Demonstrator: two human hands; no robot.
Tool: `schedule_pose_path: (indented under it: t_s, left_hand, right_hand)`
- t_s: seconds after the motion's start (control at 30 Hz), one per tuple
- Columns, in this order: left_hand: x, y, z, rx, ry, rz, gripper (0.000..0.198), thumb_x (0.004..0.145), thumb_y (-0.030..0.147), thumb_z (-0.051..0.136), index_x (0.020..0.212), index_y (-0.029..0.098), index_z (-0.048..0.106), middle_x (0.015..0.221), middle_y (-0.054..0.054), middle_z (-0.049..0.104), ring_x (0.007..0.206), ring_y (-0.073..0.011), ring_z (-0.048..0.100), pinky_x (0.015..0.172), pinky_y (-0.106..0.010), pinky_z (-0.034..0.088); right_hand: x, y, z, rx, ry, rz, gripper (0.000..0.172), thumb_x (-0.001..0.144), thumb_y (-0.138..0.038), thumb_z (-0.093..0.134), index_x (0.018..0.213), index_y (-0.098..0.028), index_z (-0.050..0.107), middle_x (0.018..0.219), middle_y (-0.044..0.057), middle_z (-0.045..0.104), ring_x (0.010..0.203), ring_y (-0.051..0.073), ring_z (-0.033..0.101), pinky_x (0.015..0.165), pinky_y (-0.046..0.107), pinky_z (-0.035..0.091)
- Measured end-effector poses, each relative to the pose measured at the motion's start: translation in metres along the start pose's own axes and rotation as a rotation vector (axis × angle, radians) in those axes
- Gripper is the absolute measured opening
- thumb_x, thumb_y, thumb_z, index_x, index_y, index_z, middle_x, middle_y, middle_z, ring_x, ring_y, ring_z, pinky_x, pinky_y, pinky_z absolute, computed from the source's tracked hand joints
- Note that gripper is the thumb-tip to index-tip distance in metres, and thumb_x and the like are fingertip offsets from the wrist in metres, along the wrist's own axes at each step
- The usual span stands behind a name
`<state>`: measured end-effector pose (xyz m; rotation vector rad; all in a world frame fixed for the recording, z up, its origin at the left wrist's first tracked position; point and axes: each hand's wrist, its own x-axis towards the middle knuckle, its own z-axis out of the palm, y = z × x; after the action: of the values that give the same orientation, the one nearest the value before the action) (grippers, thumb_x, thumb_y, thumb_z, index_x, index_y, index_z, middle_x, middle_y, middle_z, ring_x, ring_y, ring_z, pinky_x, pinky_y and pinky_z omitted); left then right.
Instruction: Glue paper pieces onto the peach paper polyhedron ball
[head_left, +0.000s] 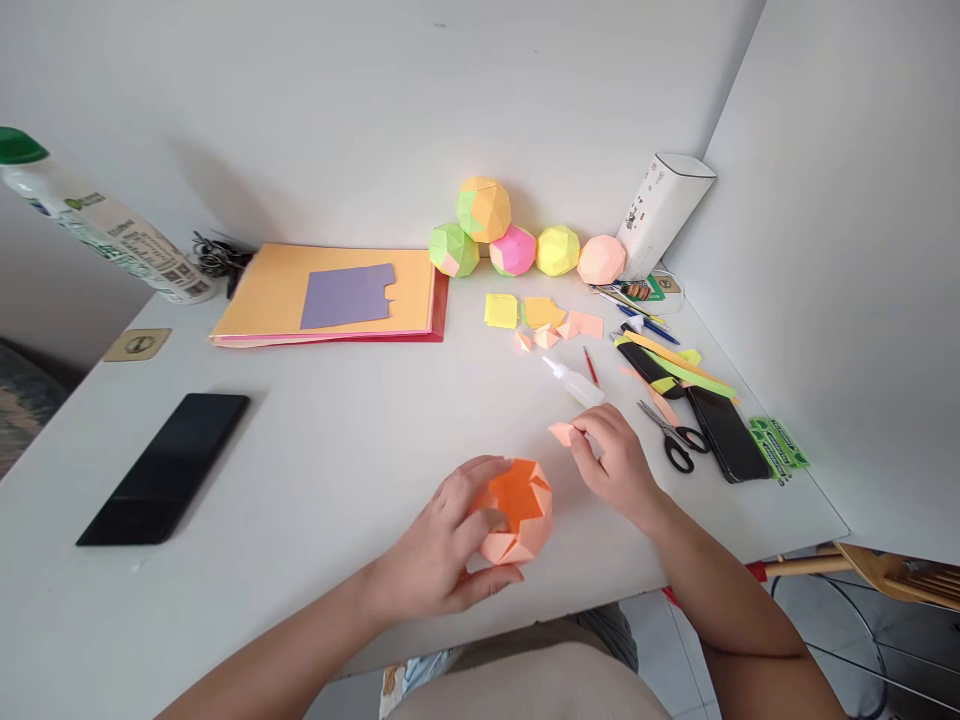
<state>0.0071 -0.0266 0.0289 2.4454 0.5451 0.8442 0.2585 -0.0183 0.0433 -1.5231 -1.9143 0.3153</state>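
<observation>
My left hand (pixel 465 535) is wrapped round a peach folded-paper ball (pixel 534 535), its open top showing an orange inside and pointed flaps along the rim. To the right, apart from the ball, my right hand (pixel 611 460) pinches a small folded peach paper piece (pixel 561 433) between thumb and fingers. Just beyond that hand lies a clear glue bottle (pixel 576 384) with a white nozzle, and a thin red pen-like stick (pixel 591 366). Several small peach folded pieces (pixel 545 337) rest farther back.
Finished paper balls (pixel 557 250) line the wall. Yellow paper squares (pixel 501 310) lie before them. Scissors (pixel 673 437) and a black phone-like case (pixel 727 435) are at right. A paper stack (pixel 274 290), black phone (pixel 166 468) and white bottle (pixel 112 235) are at left.
</observation>
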Motion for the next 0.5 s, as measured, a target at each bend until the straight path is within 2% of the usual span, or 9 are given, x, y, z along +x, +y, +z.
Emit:
schedule_pose_path:
  t_s: [0.07,0.2,0.3,0.4,0.5]
  left_hand:
    - [0.001,-0.001,0.000,0.004,0.033,-0.032,0.027,0.091,0.040,0.059,0.102,0.019,0.046,0.136,-0.020,0.037,0.126,-0.0346,0.042,0.092,-0.049,0.050]
    - [0.002,0.000,-0.002,0.009,0.077,-0.067,0.030,0.090,0.043,0.060,0.104,0.021,0.046,0.135,-0.019,0.036,0.124,-0.0338,0.045,0.088,-0.048,0.053]
    - [0.003,0.002,-0.003,-0.014,0.097,-0.102,0.027,0.089,0.042,0.062,0.102,0.023,0.047,0.135,-0.017,0.037,0.125,-0.0335,0.045,0.087,-0.047,0.054]
    - [0.002,0.004,-0.004,-0.057,0.105,-0.155,0.020,0.091,0.036,0.061,0.098,0.022,0.048,0.132,-0.015,0.039,0.125,-0.0313,0.045,0.087,-0.044,0.055]
    - [0.001,0.006,-0.003,-0.115,0.113,-0.194,0.014,0.093,0.030,0.059,0.099,0.023,0.048,0.132,-0.013,0.038,0.125,-0.0302,0.045,0.081,-0.039,0.058]
  right_hand:
    - [0.001,0.008,0.003,-0.120,-0.031,-0.011,0.025,0.093,-0.017,0.040,0.071,-0.020,0.051,0.069,0.005,0.056,0.075,0.021,0.051,0.067,0.033,0.043]
    - [0.002,0.016,0.008,-0.192,-0.095,-0.008,0.027,0.090,-0.013,0.042,0.065,-0.021,0.050,0.067,0.006,0.054,0.072,0.022,0.049,0.060,0.033,0.041]
    - [0.001,0.018,0.011,-0.231,-0.124,-0.017,0.029,0.089,-0.014,0.043,0.064,-0.020,0.053,0.069,0.008,0.055,0.073,0.024,0.050,0.061,0.035,0.042]
    - [0.001,0.018,0.012,-0.268,-0.121,-0.012,0.030,0.092,-0.022,0.045,0.065,-0.019,0.057,0.081,0.013,0.059,0.077,0.027,0.052,0.062,0.040,0.045]
    - [0.000,0.009,0.008,-0.221,-0.034,-0.084,0.019,0.091,-0.026,0.050,0.082,-0.016,0.064,0.102,0.018,0.060,0.091,0.030,0.055,0.073,0.046,0.049]
